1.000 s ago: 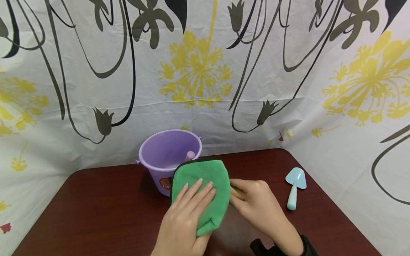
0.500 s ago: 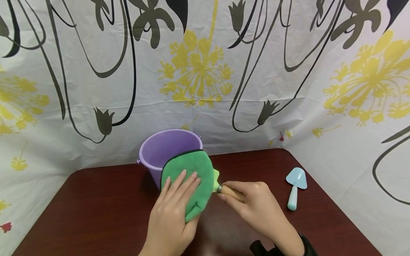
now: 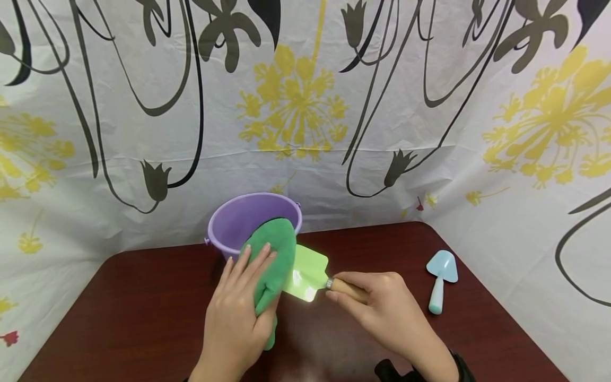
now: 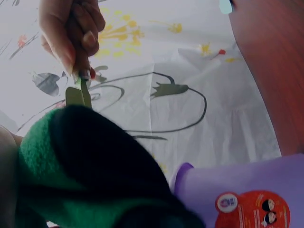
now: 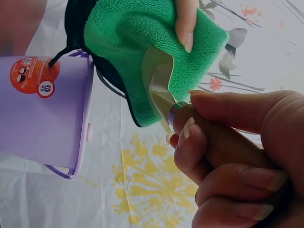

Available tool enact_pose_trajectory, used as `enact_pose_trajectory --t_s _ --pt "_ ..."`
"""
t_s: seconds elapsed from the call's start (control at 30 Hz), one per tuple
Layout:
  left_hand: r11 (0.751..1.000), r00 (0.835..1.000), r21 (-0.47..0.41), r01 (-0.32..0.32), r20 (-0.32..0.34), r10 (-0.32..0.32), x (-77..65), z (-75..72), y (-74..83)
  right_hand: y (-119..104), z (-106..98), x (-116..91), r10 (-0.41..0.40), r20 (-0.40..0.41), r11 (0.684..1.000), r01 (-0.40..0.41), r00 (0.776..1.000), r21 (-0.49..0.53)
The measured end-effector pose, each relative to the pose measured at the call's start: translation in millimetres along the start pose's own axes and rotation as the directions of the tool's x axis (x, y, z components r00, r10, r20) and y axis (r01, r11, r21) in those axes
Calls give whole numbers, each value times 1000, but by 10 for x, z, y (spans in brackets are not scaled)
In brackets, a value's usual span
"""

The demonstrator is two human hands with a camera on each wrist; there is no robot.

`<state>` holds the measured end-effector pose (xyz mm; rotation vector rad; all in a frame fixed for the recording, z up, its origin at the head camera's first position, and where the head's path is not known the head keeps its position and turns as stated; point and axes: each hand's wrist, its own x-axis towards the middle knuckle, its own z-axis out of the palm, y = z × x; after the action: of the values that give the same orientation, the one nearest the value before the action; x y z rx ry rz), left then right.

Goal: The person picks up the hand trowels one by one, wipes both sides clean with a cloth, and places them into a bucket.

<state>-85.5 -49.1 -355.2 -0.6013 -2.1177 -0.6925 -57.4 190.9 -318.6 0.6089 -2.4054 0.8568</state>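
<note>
My left hand pinches a green cloth between its flat fingers and the thumb beneath. The cloth is folded over part of the yellow-green blade of a small garden shovel, hiding the blade's far end. In the head view, my right hand grips the shovel by its wooden handle, thumb and forefinger close to the metal collar. A dark edging runs along the cloth in the right wrist view. Behind the cloth, a purple bucket stands partly covered from sight.
A light blue toy trowel lies at the right of the dark red-brown table. The bucket bears a red round sticker. A white flower-patterned sheet hangs close behind and beside the table.
My left hand has slid the cloth leftward along the shovel, baring much of its blade. The cloth has turned and narrowed in view. My right hand stays nearly still on the handle.
</note>
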Motion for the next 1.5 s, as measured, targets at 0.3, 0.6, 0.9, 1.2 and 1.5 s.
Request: enact_pose_trajectory --t_s 0.3,0.6,0.9,1.2,1.5 --pt "998 1000 -51 28 10 -27 17 -6 -72 0 -33 -11 0 -7 1000 0 1000 26" --pt "996 997 -56 -75 25 77 -25 41 41 1 -22 -1 18 8 1000 -18 1000 21" --pt "940 940 12 -341 -32 341 -53 161 210 30 -3 -1 5 8 1000 -5 1000 1" --pt "861 854 18 -509 -112 508 -82 249 332 59 -9 -4 16 -8 1000 -17 1000 -20" --pt "894 892 -40 -447 -94 442 -109 273 334 72 7 14 23 -13 999 -23 1000 -30"
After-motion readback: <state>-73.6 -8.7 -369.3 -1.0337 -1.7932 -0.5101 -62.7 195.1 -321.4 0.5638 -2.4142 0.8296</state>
